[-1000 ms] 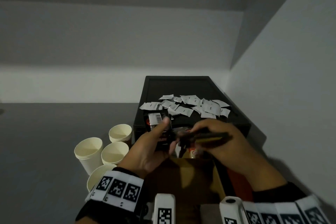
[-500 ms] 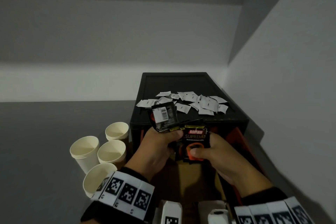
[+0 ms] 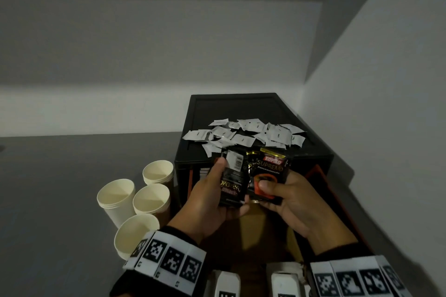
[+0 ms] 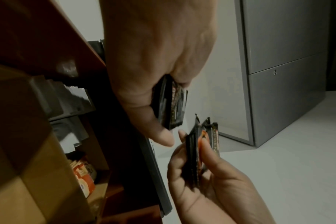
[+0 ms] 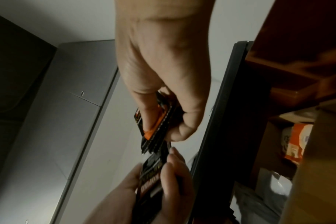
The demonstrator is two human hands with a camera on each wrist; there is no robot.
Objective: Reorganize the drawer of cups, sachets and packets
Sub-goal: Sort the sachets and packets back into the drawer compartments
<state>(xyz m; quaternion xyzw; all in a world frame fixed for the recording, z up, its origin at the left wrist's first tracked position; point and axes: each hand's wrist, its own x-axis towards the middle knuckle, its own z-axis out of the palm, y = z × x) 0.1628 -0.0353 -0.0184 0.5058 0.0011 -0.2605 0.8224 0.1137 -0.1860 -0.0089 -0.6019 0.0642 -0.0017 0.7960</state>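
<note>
While left hand (image 3: 212,198) grips inverted packets (image 3: 233,179), right hand (image 3: 293,202) holds upright packets (image 3: 269,172).

Left hand (image 3: 212,198): raised before my chest, palm toward me, thumb (image 3: 220,166) up one side, fingers curled, gripping. Right hand (image 3: 292,202): just beside it, thumb (image 3: 268,185) pressed flat in front, fingers curled behind, pinching. Both wrists carry marker-printed bands (image 3: 166,258).

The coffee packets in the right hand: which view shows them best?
The head view: the coffee packets face the camera, label readable, right hand pinching them by the lower end. Both wrist views catch the coffee packets only edge-on; the left wrist view shows them dark and partly hidden by fingers.
</note>
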